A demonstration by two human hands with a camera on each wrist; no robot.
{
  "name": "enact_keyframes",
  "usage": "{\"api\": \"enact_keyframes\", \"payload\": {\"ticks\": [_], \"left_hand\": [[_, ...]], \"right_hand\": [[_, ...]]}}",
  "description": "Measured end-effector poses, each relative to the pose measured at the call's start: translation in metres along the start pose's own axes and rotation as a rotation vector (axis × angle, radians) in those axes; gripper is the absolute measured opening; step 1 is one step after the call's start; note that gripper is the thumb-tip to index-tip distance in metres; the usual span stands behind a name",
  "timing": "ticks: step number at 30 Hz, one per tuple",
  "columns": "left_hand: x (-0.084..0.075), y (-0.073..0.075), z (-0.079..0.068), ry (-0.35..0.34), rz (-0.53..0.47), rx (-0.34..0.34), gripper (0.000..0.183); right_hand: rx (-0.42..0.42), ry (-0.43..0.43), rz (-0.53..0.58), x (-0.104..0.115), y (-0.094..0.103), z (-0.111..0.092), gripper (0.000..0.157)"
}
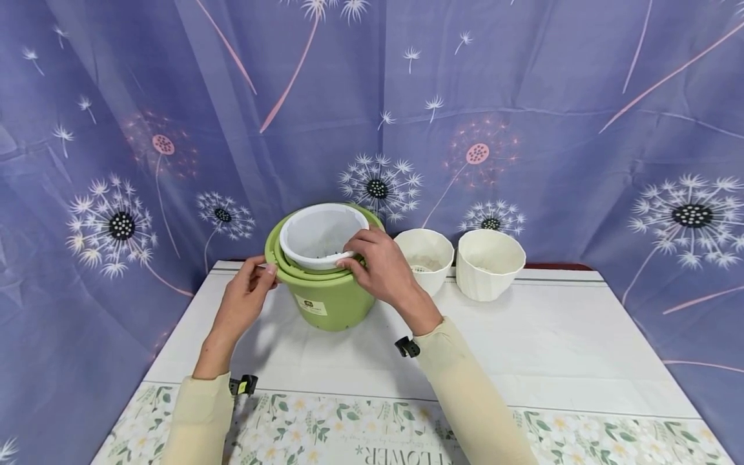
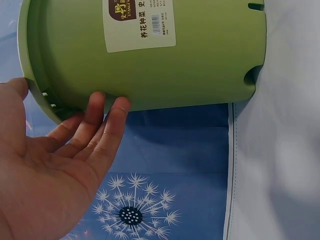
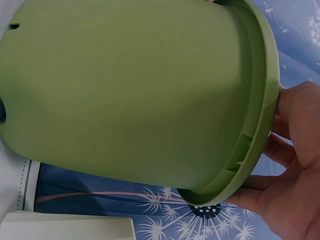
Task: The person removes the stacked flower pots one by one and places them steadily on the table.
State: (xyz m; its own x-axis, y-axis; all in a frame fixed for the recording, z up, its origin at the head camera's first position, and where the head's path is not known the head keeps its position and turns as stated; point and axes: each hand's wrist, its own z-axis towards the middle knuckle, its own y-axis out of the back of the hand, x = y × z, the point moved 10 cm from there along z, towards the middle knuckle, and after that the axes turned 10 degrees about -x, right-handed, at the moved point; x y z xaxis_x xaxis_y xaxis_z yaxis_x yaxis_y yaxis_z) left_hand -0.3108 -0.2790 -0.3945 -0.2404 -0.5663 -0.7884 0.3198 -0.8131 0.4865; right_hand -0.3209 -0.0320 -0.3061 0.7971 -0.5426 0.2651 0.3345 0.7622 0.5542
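A large green flower pot (image 1: 343,310) with a paper label (image 2: 140,25) stands upright on the table. Nested in its mouth is a smaller white pot (image 1: 302,236), with a green inner rim showing around it and small dark bits at its bottom. My left hand (image 1: 245,300) holds the green pot's rim at the left, thumb at the edge and fingers under the lip, as the left wrist view shows. On the right side, my right hand (image 1: 383,265) pinches the white pot's near right rim. In the right wrist view the green wall hides that grip.
Two cream-coloured pots, one nearer (image 1: 424,258) and one farther right (image 1: 490,265), stand side by side to the right of the green pot. A white cloth with a floral border (image 1: 325,420) covers the table. Behind hangs a blue curtain (image 1: 430,77) with dandelion prints.
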Motion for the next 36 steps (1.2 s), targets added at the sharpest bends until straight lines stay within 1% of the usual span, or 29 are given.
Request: {"api": "enact_keyframes", "payload": {"ticks": [15,26,36], "left_hand": [[-0.0005,0.0004,0.0012,-0.017,0.007,-0.006,0.054],[-0.0007,0.0008,-0.0010,-0.020,-0.012,-0.004,0.054],[0.0006,0.0017,0.0016,-0.023,-0.005,-0.013,0.053]], "right_hand": [[-0.060,0.004,0.030,-0.0002,0.0029,-0.0008,0.021],[-0.072,0.004,0.042,0.0007,0.0032,-0.0014,0.019],[-0.095,-0.021,0.059,-0.0012,0.0058,-0.0003,0.019]]}}
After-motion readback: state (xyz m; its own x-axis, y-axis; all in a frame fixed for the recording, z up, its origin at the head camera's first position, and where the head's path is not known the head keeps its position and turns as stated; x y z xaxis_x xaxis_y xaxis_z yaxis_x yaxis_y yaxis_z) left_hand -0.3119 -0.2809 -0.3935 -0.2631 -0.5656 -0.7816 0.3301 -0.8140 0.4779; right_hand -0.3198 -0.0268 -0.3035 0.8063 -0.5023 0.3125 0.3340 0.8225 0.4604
